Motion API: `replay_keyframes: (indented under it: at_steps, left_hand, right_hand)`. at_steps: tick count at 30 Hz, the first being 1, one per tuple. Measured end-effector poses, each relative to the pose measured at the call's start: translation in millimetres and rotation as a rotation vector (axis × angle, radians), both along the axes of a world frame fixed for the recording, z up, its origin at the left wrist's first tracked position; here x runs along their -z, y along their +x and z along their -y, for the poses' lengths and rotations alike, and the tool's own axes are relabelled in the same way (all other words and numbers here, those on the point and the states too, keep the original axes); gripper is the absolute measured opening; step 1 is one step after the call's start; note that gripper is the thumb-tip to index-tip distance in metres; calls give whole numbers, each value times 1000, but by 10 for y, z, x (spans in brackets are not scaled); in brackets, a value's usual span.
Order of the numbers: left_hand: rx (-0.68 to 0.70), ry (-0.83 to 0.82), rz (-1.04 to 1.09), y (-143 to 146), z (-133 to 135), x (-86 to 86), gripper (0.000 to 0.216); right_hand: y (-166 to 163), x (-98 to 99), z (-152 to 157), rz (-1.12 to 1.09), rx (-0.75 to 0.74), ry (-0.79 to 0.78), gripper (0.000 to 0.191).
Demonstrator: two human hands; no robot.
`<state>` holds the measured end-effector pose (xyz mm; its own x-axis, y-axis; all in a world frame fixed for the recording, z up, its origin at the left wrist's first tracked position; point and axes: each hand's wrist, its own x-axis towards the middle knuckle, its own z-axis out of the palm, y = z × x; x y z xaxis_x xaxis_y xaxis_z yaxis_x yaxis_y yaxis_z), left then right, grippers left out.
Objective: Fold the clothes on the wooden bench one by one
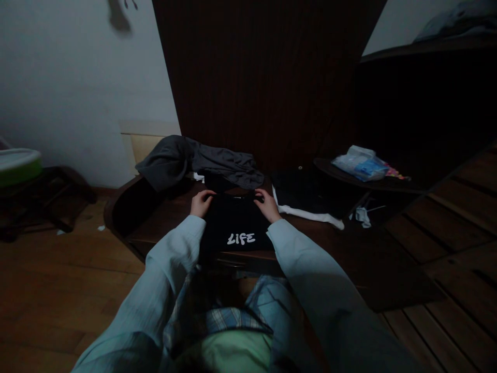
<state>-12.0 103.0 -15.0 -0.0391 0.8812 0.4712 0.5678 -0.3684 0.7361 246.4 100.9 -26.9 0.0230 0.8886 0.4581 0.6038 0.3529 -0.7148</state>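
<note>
Head view: left hand (202,203), black garment (233,220) and right hand (267,204) in a row on the bench (149,228).
Grey cloth (221,159) lies bunched behind, leaving room in front; left fingers pinch the garment's far-left corner, right fingers its far-right, probably keeping it flat and even; a white strip (310,213) lies beyond.

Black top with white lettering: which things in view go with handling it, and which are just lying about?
In use:
black top
left hand
right hand
wooden bench beneath

Apparently just lying about:
grey garment
blue-and-white plastic packet
green-and-white tub
</note>
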Motion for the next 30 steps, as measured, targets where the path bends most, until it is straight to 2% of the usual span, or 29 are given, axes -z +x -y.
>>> replay_keyframes:
  at_steps: [4,7,12,14,22,30]
  left_hand:
    - [1,-75,106,38,-21,15,22]
    - [-5,-142,102,52,-24,21,31]
    - [28,-117,48,40,0,13,36]
    - [-15,-155,35,36,-4,16,36]
    - [-300,-250,-58,4,62,-69,25]
    - [-301,-320,-161,3,134,-108,21]
  right_hand:
    - [-16,-5,-23,-100,86,-133,50]
    - [-4,-13,-17,-97,144,-228,51]
    - [32,-76,65,-16,107,-86,24]
    - [34,-98,94,39,136,-74,22]
    - [17,-134,129,119,301,-274,32]
    - [41,-135,133,166,270,-322,31]
